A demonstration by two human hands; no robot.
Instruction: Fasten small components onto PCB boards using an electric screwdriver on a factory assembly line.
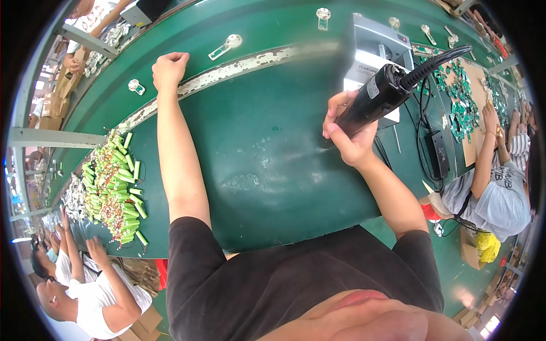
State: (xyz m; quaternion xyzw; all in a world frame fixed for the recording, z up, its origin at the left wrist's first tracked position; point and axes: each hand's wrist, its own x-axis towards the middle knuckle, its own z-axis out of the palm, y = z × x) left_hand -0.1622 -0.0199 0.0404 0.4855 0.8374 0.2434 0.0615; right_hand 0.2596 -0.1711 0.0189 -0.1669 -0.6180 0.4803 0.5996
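My left hand [170, 70] reaches out over the green conveyor belt [261, 25] beyond the pale, chipped rail. Its fingers are curled closed, and anything inside them is hidden from view. Near it on the belt lie a small white part with a green circuit board [136, 86] and a longer white handle-shaped part [226, 47]. My right hand [351, 128] grips a black electric screwdriver [369, 99], held tilted above the bench with its cable end up to the right. The screwdriver's tip is not visible. Behind it stands a grey box-shaped machine [372, 48].
A heap of green cylindrical batteries with wires [116, 190] covers the bench's left side. At right are a black power adapter [438, 153], cables and a pile of green circuit boards [460, 99]. More white parts [323, 18] lie on the belt. Co-workers sit on both sides.
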